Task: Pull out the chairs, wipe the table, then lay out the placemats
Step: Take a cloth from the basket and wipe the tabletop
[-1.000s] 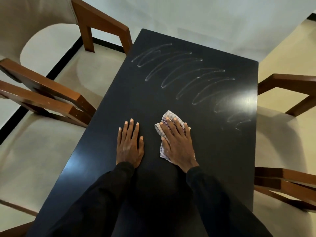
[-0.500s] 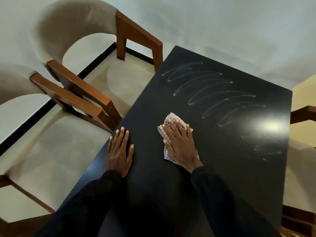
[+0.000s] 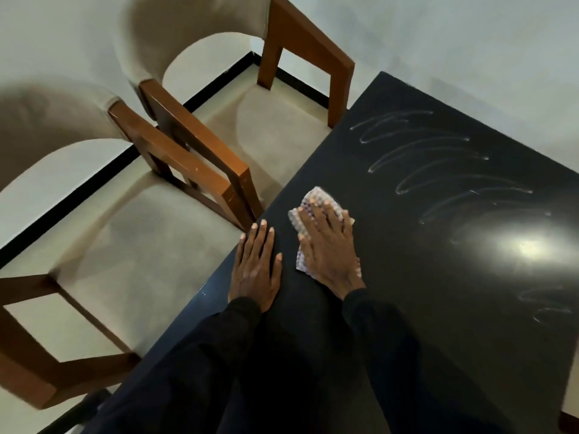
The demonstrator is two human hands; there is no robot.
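Table (image 3: pixel 438 292) — right grip (image 3: pixel 329 245), flat-fingered, presses checked cloth (image 3: pixel 316 195) on it; left grip (image 3: pixel 255 267) flat alongside.

On my feed, a plain pale grey wall (image 3: pixel 438 42) stands behind the far end of the black worktop (image 3: pixel 438 308). A black skirting strip (image 3: pixel 94 180) runs along the side wall's base, above cream floor (image 3: pixel 34 324). Two armchairs with brown wooden frames and beige upholstery sit side by side at the worktop's left edge, the far chair (image 3: pixel 275 130) and the near chair (image 3: pixel 141 252). A bright glare (image 3: pixel 526 245) reflects off the glossy top at right.
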